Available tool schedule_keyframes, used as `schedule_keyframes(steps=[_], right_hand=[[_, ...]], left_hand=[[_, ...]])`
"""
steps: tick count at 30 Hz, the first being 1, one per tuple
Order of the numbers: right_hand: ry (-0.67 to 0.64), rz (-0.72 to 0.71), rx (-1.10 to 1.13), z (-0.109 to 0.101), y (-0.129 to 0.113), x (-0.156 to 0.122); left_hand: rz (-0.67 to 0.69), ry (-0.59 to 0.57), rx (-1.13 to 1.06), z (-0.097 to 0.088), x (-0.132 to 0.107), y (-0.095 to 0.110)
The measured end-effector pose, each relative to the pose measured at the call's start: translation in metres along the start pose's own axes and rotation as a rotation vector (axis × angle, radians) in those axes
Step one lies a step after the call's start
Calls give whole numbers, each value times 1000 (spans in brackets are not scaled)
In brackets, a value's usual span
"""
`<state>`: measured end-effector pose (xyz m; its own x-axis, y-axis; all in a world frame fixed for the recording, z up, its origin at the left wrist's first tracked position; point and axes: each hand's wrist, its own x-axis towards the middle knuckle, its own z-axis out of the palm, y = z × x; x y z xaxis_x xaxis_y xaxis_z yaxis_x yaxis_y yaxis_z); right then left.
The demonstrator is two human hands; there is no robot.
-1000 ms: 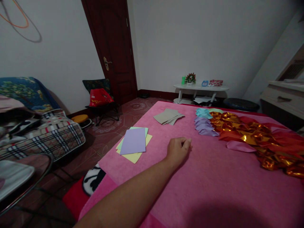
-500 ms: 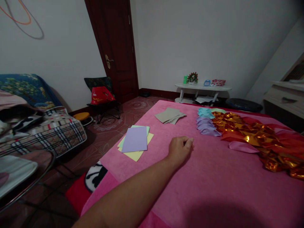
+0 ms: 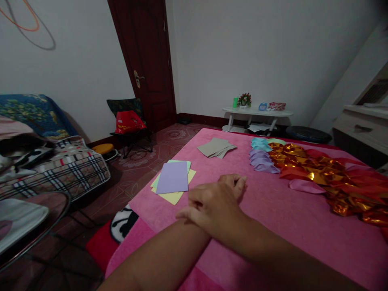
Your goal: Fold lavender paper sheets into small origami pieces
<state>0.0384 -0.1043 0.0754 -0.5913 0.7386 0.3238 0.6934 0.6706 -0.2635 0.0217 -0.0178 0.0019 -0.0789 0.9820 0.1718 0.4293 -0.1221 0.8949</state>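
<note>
Indoors, on the pink-covered table (image 3: pixel 287 210), the left hand (image 3: pixel 233 185) rests loosely curled and empty, the right hand (image 3: pixel 212 208) draped slack over its wrist, coloured paper sheets (image 3: pixel 172 178) nearby, a dark door (image 3: pixel 148 60) beyond.

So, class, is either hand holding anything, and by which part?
No object shows in either hand. The right hand lies across the left wrist; the left hand rests curled on the pink cloth, apart from the papers.

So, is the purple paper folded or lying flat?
Flat: the purple paper lies spread as a whole rectangle on the yellow sheet and green sheet, with no fold showing.
</note>
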Motion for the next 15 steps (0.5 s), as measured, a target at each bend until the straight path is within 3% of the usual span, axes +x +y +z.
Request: schedule_keyframes(steps=[1,3,7,11,15], right_hand=[[22,23,-37,4,-1,12],[-46,-85,-80,14,-2,35],[-161,-208,-172,45,8,65],[-227,-231,-178,63,19,75],[-248,-325,-264,61,16,76]], left_hand=[[36,0,8,0,0,0],[123,-10,16,0,1,-3],[130,-15,25,1,4,-10],[125,-32,42,1,4,-9],[115,-16,61,0,2,-6]])
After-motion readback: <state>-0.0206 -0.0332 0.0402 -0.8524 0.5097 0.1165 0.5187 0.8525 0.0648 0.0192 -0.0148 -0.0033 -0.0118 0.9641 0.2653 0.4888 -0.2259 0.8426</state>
